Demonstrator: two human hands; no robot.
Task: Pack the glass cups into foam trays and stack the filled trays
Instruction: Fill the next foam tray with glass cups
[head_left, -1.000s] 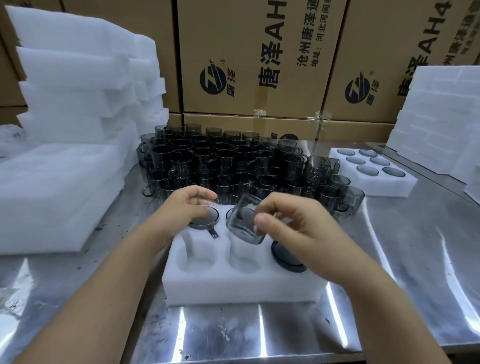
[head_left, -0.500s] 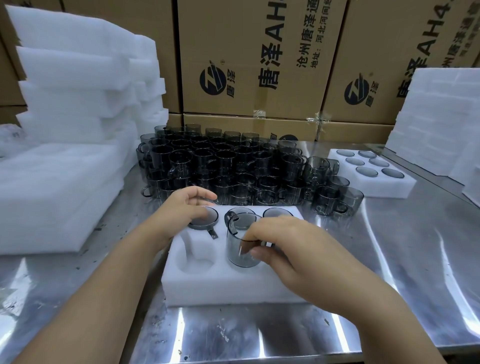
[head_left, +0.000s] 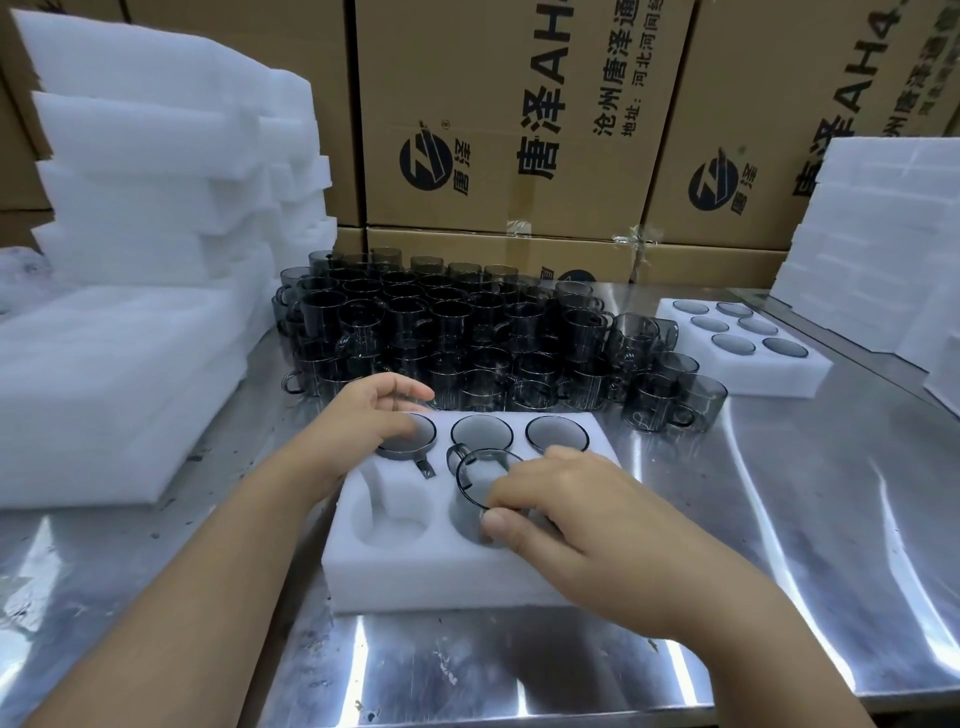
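steel table (head_left: 779, 519), foam tray (head_left: 415, 582): right hand (head_left: 582, 519) pinches glass cup (head_left: 470, 486) by rim, half down in pocket; left hand (head_left: 363, 415) curls over seated cup (head_left: 418, 441) up-left of it (can't tell if gripping).
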